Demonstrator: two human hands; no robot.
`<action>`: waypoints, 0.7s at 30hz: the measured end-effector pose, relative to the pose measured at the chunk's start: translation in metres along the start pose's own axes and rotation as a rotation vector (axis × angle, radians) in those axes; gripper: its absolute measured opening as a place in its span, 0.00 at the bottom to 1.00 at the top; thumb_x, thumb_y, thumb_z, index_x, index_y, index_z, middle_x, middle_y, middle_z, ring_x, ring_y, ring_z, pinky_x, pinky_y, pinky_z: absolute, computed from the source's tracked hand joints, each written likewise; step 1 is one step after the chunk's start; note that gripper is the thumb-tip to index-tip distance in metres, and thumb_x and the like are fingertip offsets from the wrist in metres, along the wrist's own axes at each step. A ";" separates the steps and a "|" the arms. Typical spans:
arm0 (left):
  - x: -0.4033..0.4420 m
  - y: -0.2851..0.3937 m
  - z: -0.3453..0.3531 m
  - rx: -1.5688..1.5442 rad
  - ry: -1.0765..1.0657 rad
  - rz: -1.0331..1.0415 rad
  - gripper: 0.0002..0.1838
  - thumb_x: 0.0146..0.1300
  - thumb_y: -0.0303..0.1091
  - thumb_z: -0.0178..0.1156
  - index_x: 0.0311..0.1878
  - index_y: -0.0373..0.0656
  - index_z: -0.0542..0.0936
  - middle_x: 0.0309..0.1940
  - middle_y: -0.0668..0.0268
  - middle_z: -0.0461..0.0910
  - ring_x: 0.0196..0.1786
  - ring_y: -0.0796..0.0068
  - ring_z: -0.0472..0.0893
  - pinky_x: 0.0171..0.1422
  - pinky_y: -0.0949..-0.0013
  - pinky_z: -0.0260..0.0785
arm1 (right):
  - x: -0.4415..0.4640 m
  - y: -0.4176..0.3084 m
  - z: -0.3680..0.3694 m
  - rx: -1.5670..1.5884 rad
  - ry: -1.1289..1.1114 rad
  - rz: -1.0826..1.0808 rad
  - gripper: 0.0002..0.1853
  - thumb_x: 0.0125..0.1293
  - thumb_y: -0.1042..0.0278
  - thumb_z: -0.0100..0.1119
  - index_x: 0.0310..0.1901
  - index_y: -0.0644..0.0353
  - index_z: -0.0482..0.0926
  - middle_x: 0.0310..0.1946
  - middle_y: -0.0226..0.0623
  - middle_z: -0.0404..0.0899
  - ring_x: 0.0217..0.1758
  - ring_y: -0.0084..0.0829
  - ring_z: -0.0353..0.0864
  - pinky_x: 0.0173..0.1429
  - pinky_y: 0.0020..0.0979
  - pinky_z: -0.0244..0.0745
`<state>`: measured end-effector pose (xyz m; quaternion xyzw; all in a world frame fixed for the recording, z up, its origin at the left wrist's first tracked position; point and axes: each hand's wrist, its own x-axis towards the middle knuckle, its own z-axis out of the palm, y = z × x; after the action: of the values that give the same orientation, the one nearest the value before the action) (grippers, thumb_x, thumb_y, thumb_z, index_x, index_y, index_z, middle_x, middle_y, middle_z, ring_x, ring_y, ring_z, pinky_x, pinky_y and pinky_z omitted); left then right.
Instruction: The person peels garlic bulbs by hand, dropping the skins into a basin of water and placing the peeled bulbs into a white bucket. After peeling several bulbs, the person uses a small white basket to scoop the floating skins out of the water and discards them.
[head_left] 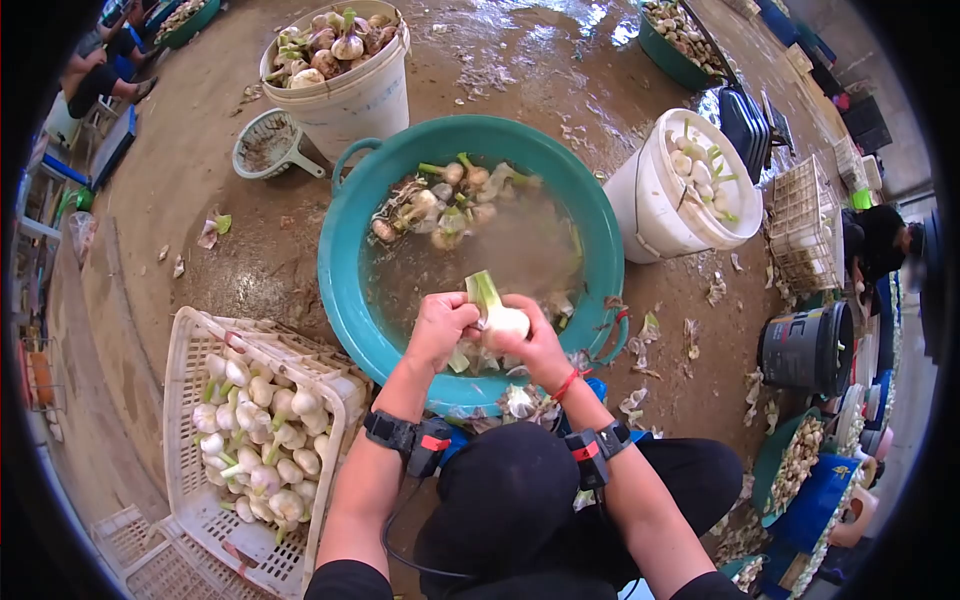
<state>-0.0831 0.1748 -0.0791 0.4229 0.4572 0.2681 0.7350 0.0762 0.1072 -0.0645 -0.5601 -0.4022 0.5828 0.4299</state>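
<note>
A white garlic bulb (508,321) with a short green stem (482,289) is held up over a teal tub (345,310) of murky water. My right hand (537,350) is closed around the bulb's right side. From the left, the fingers of my left hand (440,330) are pinched together against the bulb at the base of its stem. Whether loose skin is between those fingers cannot be seen. Unpeeled garlic bulbs (446,213) float with bits of skin toward the tub's far side. More peelings (520,402) lie at its near rim.
A plastic crate (180,400) of white garlic stands at left. Behind the tub are a bucket (375,105) of unpeeled garlic and a plastic strainer (270,150). To the right stands a white bucket (635,205) with peeled garlic. Skins litter the wet floor (680,320); other people sit farther off.
</note>
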 end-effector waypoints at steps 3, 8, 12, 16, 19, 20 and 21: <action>0.000 0.000 0.008 -0.315 -0.031 -0.155 0.09 0.55 0.28 0.57 0.39 0.36 0.78 0.26 0.70 0.77 0.25 0.87 0.74 0.26 0.83 0.67 | -0.003 0.020 -0.007 0.938 -0.251 0.341 0.26 0.64 0.60 0.54 0.59 0.55 0.55 0.48 0.39 0.71 0.44 0.32 0.77 0.42 0.30 0.75; -0.010 0.018 0.014 -0.382 -0.085 -0.063 0.07 0.56 0.27 0.58 0.39 0.41 0.74 0.25 0.72 0.76 0.22 0.90 0.71 0.19 0.85 0.61 | -0.004 0.015 -0.014 0.754 -0.312 0.253 0.27 0.66 0.49 0.50 0.59 0.54 0.56 0.47 0.39 0.72 0.41 0.29 0.77 0.40 0.26 0.75; -0.011 0.011 0.026 -0.187 -0.100 0.046 0.06 0.54 0.25 0.57 0.36 0.41 0.74 0.23 0.71 0.75 0.17 0.91 0.67 0.14 0.85 0.56 | -0.004 0.000 0.010 0.688 0.007 0.318 0.29 0.60 0.55 0.61 0.58 0.52 0.59 0.41 0.32 0.72 0.37 0.21 0.74 0.34 0.22 0.71; -0.020 0.023 0.013 -0.411 -0.151 -0.053 0.07 0.52 0.23 0.55 0.36 0.41 0.76 0.20 0.73 0.73 0.13 0.91 0.64 0.12 0.82 0.51 | -0.005 -0.009 0.003 0.372 0.008 0.178 0.31 0.56 0.59 0.65 0.58 0.52 0.59 0.38 0.28 0.71 0.33 0.19 0.72 0.32 0.21 0.69; -0.005 0.004 -0.004 -0.477 -0.036 0.016 0.10 0.53 0.23 0.53 0.39 0.39 0.77 0.21 0.72 0.74 0.13 0.90 0.64 0.12 0.81 0.54 | -0.008 -0.017 0.006 0.447 -0.143 0.188 0.33 0.52 0.59 0.68 0.56 0.53 0.61 0.38 0.28 0.70 0.34 0.20 0.72 0.34 0.22 0.71; -0.001 -0.005 -0.007 -0.399 0.049 0.034 0.10 0.53 0.24 0.53 0.40 0.39 0.76 0.23 0.72 0.75 0.16 0.90 0.67 0.17 0.82 0.59 | -0.010 -0.010 0.007 0.465 -0.209 0.172 0.33 0.52 0.60 0.68 0.56 0.53 0.61 0.39 0.29 0.70 0.36 0.20 0.72 0.35 0.22 0.72; 0.001 0.000 -0.006 -0.324 0.133 0.056 0.11 0.54 0.24 0.53 0.42 0.38 0.76 0.25 0.71 0.77 0.19 0.89 0.70 0.21 0.82 0.64 | -0.009 -0.009 0.007 0.478 -0.275 0.154 0.32 0.51 0.61 0.68 0.55 0.54 0.62 0.40 0.29 0.70 0.38 0.20 0.72 0.35 0.23 0.72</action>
<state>-0.0878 0.1774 -0.0812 0.2930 0.4436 0.3860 0.7539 0.0698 0.1012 -0.0527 -0.3874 -0.2643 0.7625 0.4457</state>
